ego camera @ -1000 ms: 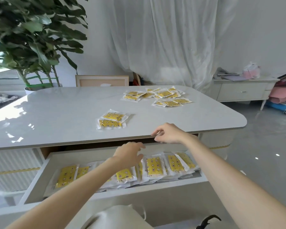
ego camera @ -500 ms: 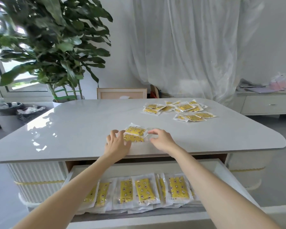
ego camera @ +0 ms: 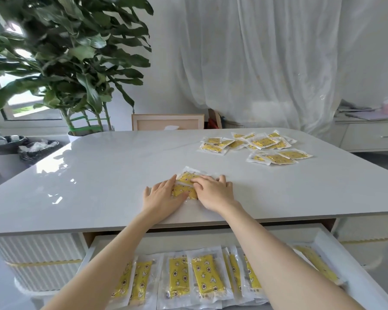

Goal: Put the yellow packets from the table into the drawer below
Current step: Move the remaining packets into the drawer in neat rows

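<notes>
A: How much has been put away, as far as can be judged?

B: Nearest the camera, the drawer [ego camera: 358,260] is pulled open below the counter [ego camera: 99,175], and a row of yellow packets [ego camera: 207,277] is laid across its floor, overlapping side by side. That part is taken as done.

A: And what is being handled?

B: Just beyond the drawer, near the counter's front edge, two packets [ego camera: 185,185] lie one overlapping the other. The left hand [ego camera: 164,194] is laid on the nearer one and the right hand [ego camera: 213,191] on the farther one. Both are spread flat with fingers pressed down; nothing is lifted or enclosed yet, so neither grip is closed on anything. A gathering of the pair is judged to be under way.

A: What is left?

B: Farther from the drawer, toward the counter's far right, a loose pile of packets [ego camera: 258,145] is scattered and untouched. With that pile and the pair under the hands, roughly half the work is judged to remain.

A: Can any brand or wording be read?

B: None. Small star and flower-like figures are printed on the yellow wrappers; no lettering can be made out.
</notes>
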Demonstrator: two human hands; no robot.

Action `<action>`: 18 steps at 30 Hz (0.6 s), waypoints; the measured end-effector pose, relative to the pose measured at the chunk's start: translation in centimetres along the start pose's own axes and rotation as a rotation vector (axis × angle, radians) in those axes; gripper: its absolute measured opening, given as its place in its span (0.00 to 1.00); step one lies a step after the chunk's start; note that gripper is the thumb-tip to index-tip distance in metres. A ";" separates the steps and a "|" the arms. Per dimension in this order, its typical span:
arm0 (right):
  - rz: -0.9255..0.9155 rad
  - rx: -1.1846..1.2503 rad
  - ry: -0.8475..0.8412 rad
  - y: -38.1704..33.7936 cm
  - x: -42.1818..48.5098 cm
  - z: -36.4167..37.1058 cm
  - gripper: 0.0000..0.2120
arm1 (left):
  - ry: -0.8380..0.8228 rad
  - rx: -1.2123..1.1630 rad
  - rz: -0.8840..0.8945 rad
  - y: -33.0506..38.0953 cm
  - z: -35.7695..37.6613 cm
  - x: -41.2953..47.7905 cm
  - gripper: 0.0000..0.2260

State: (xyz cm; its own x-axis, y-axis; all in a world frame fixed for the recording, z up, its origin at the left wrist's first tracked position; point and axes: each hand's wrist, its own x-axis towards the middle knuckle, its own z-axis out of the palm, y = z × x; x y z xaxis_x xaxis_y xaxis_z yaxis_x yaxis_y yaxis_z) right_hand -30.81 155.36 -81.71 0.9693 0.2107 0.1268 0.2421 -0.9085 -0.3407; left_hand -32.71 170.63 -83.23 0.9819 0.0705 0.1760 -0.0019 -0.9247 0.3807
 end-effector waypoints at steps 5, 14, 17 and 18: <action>0.053 -0.085 0.150 1.2 -0.1 -0.8 0.13 | 0.037 0.000 0.009 -0.1 0.0 -0.2 0.29; 0.378 0.084 0.130 3.6 -1.1 -2.2 0.27 | 0.091 -0.168 -0.043 0.2 -0.4 -1.3 0.29; 0.432 0.076 -0.006 2.9 -0.3 -3.0 0.37 | 0.029 -0.072 -0.008 0.1 -0.4 -1.0 0.32; 0.435 0.094 -0.045 2.7 0.1 -3.3 0.39 | 0.011 -0.049 -0.002 0.1 -0.4 -1.0 0.32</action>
State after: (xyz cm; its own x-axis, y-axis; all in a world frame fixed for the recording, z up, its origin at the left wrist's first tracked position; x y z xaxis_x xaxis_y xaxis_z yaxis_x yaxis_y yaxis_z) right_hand -30.21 151.70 -79.60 0.9822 -0.1668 -0.0867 -0.1879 -0.8797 -0.4369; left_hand -33.75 170.62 -82.95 0.9797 0.0768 0.1854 -0.0095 -0.9051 0.4250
